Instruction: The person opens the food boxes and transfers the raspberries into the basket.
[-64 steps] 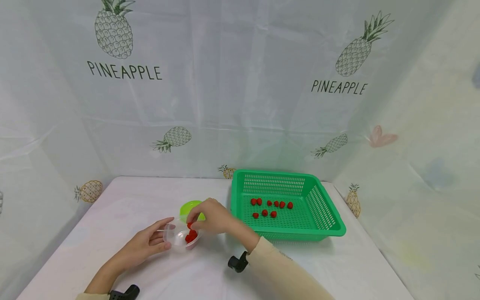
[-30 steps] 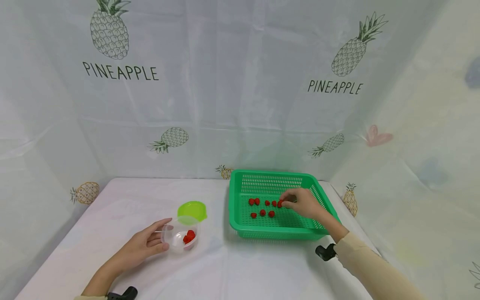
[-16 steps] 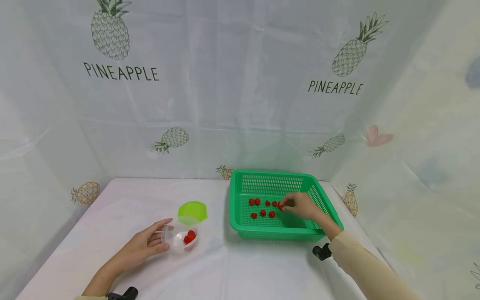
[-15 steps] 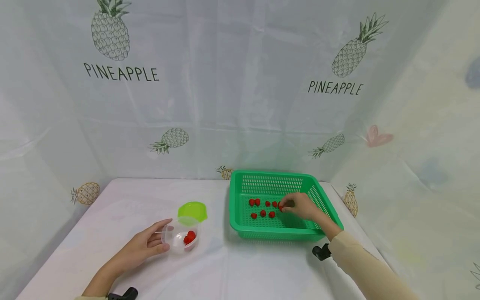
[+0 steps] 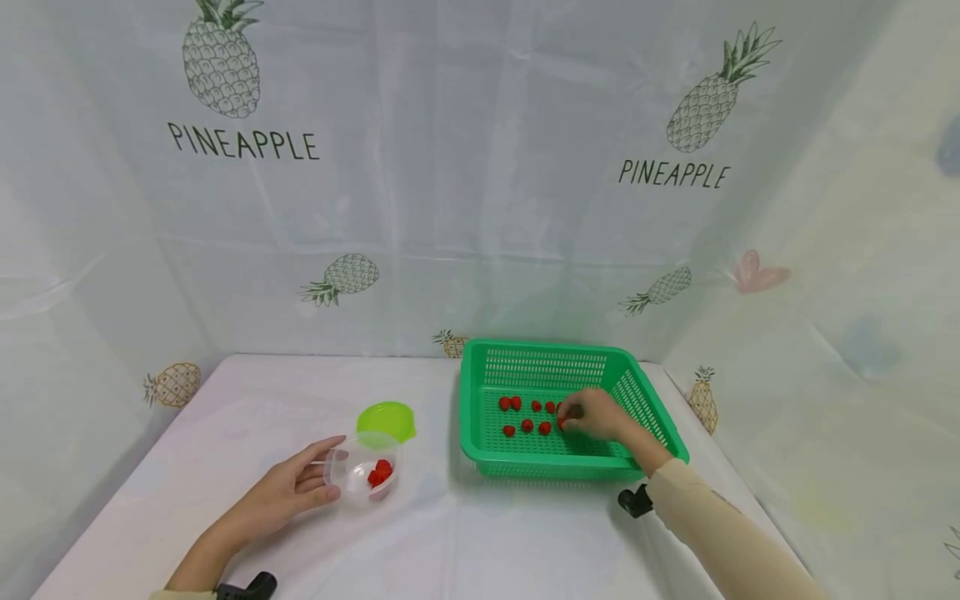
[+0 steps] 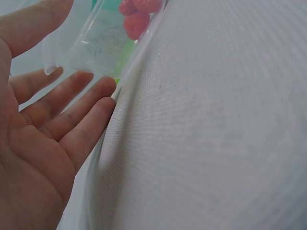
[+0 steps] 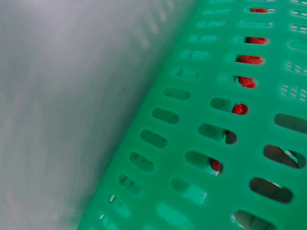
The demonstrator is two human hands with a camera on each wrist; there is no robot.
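Note:
My left hand [image 5: 281, 497] is cupped around the left side of a clear plastic container [image 5: 345, 475], thumb in front and fingers behind. Several red raspberries [image 5: 380, 473] lie in that container, also visible at the top of the left wrist view. Inside a green basket [image 5: 480, 457], my right hand [image 5: 594, 415] pinches a raspberry [image 5: 562, 423] between thumb and fingertips, low near the basket floor. Other raspberries [image 5: 527, 426] lie to its left in two loose rows. The right wrist view shows mainly the basket's slotted wall [image 7: 158, 139], which hides most of that hand.
A lime-green lid [image 5: 386, 420] lies flat just behind the clear container. Both stand on a white cloth-covered table [image 5: 450, 533]. The basket's raised rim surrounds the right hand's working area. A pineapple-print curtain [image 5: 480, 208] hangs behind and at both sides.
My right hand has gone from the clear container into the basket, then shifted slightly toward the basket's front with a raspberry at its fingertips. The left hand stays at the container.

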